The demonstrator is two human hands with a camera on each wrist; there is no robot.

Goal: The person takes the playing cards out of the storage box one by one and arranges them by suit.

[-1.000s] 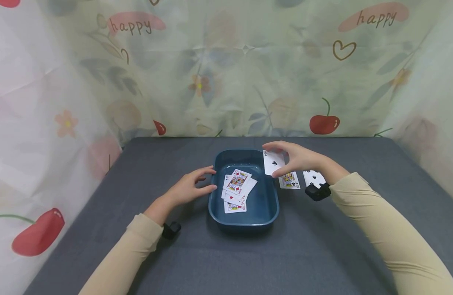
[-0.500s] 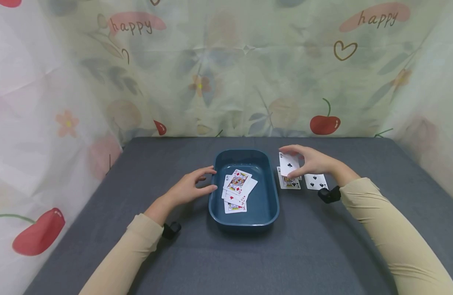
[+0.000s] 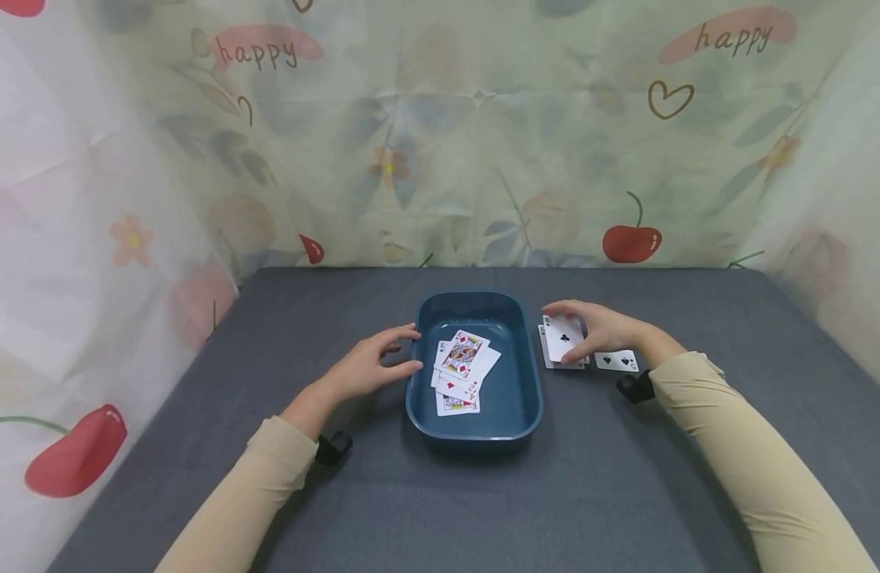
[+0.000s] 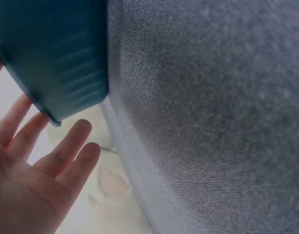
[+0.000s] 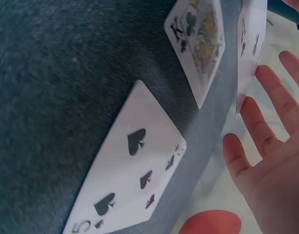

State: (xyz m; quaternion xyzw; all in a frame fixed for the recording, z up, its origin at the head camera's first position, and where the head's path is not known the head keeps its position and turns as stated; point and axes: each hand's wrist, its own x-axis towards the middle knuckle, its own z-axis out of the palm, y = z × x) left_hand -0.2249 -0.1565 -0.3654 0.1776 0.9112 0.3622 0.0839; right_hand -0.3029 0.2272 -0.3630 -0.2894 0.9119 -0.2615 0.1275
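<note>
A white rectangular club card (image 3: 564, 339) is pinched by the right grip (image 3: 603, 328) — placement over the white king-of-clubs card (image 5: 200, 45) below seems underway, a gentle release called for.

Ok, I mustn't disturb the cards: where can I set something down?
Bare: the tabletop in front of the tray, left of the left hand and right of the right sleeve; inside the tray, right of its cards. Crowded: right of the tray, where the right hand holds a club card near a king and five.
</note>
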